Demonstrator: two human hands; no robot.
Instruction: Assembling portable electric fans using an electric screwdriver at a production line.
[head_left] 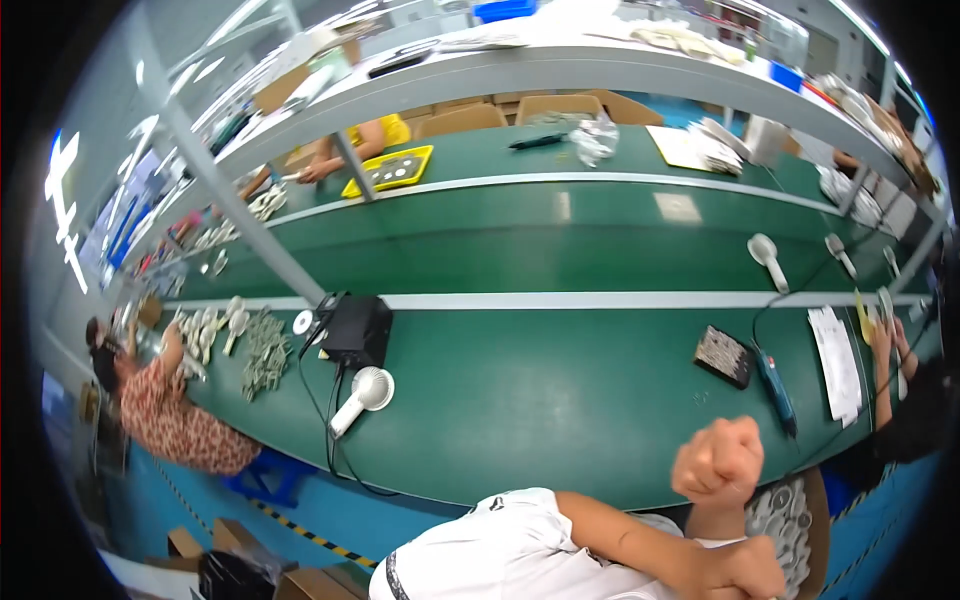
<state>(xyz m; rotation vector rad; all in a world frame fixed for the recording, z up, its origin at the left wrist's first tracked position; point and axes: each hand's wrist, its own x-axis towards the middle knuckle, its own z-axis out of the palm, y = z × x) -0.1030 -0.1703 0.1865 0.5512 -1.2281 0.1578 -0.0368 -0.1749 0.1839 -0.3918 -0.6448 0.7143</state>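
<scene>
My right hand (pixel 718 462) is raised over the near edge of the green table and curled into a fist, with nothing showing in it. Across my front reaches my left arm, and my left hand (pixel 750 570) is closed beside my right forearm; whatever it grips is hidden. Beyond the fist lie a teal electric screwdriver (pixel 775 395) and a dark tray of small metal screws (pixel 723 357). Below and right of the fist, a cardboard box (pixel 818 530) holds several grey-white round parts. A white handheld fan (pixel 362 400) lies on the table to the left.
A black box with cables (pixel 357 330) stands left of centre, near a pile of grey-green parts (pixel 265 355). White sheets (pixel 835 365) lie at right. Co-workers sit at left, right and across the table. More white fans (pixel 768 262) rest beyond the metal rail (pixel 560 301).
</scene>
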